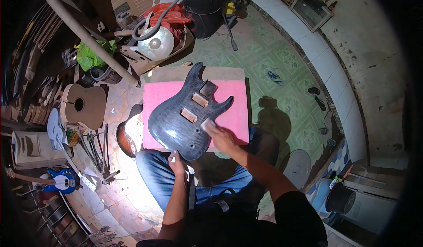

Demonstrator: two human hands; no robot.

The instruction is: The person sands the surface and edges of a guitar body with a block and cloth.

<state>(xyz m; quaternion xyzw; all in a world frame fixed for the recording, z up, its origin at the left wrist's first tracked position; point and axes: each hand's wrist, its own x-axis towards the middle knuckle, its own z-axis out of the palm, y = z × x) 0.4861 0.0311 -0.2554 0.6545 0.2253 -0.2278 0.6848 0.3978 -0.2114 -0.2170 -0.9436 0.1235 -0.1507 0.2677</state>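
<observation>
A dark grey electric guitar body with two rectangular cavities and several small holes lies on a pink foam pad, which rests over a beige board. My right hand holds a small pale pad, slightly blurred, at the body's right side below the cavities. My left hand grips the body's lower edge, its thumb near the rim. Both forearms reach in from below, over my jeans.
At left are an acoustic guitar body, a blue bass and stacked wood pieces. Behind are a black bucket, a cardboard box and a long tube. Sandals lie on the green tiles, right, beside a raised tiled edge.
</observation>
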